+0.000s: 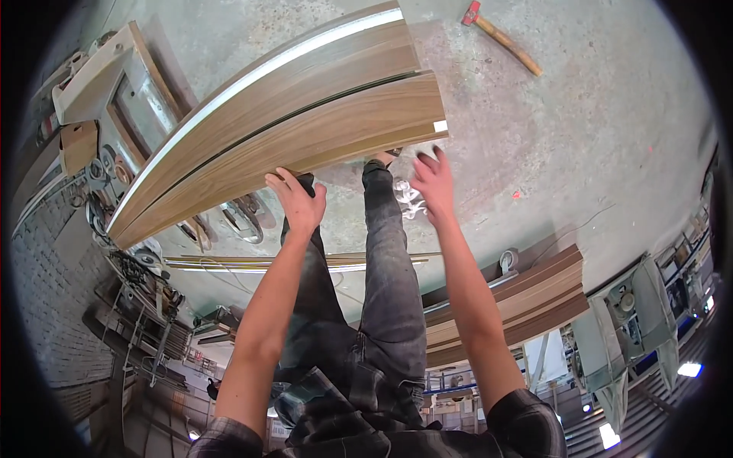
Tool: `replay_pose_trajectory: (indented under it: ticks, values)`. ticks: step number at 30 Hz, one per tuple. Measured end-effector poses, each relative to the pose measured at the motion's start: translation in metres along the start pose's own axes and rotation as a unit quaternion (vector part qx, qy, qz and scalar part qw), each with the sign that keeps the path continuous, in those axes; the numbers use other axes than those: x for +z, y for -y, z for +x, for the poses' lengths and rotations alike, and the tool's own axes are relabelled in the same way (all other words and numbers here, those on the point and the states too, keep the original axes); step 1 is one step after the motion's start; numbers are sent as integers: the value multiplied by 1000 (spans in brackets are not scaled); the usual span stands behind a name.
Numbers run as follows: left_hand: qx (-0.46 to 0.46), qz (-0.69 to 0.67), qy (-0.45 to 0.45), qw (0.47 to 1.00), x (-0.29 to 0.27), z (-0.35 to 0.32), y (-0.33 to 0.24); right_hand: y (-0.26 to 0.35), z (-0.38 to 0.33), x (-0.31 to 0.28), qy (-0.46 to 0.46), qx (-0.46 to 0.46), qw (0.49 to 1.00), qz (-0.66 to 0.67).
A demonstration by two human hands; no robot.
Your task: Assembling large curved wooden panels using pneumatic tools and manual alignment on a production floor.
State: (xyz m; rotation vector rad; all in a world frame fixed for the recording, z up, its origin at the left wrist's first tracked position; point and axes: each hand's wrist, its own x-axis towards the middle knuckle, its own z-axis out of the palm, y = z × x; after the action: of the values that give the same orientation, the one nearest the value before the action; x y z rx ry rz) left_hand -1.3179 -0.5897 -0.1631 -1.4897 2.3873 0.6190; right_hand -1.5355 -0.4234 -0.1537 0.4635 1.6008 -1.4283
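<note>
Two long brown wood-grain boards lie side by side in front of me. The far board (336, 65) has a white strip along its outer edge. The near board (359, 114) has a small white patch at its right end. My left hand (299, 204) is at the near board's front edge with its fingers spread; its fingertips overlap the edge, and I cannot tell whether they press on it. Just below the near board's right end, my right hand (435, 185) is held apart from the wood, slightly blurred, with its fingers apart and nothing in them.
A hammer (500, 37) with a red head lies on the concrete floor at the far right. Crumpled white material (408, 200) is beside my right foot. More brown boards (511, 305) are stacked at the right. A cardboard box (79, 146) and cluttered tools stand at the left.
</note>
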Motion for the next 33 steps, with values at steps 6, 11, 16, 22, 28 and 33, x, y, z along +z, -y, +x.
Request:
replay_pose_trajectory:
  ticks: [6, 11, 16, 22, 28, 33]
  values:
    - [-56, 59, 81, 993, -6, -1, -15, -4, 37, 37, -68, -48, 987, 136]
    - [-56, 64, 89, 992, -14, -1, -14, -7, 41, 47, -104, -52, 987, 112]
    - [-74, 25, 96, 992, -19, 1, -13, -8, 42, 44, -93, -41, 983, 151]
    - [-91, -131, -59, 986, -11, -2, -7, -14, 29, 51, -55, -20, 996, 61]
    - [-426, -638, -50, 639, 11, 21, 35, -51, 13, 110, 45, 76, 992, 89]
    - [-338, -782, 4, 524, 24, 24, 44, -76, 14, 130, 75, 81, 991, 73]
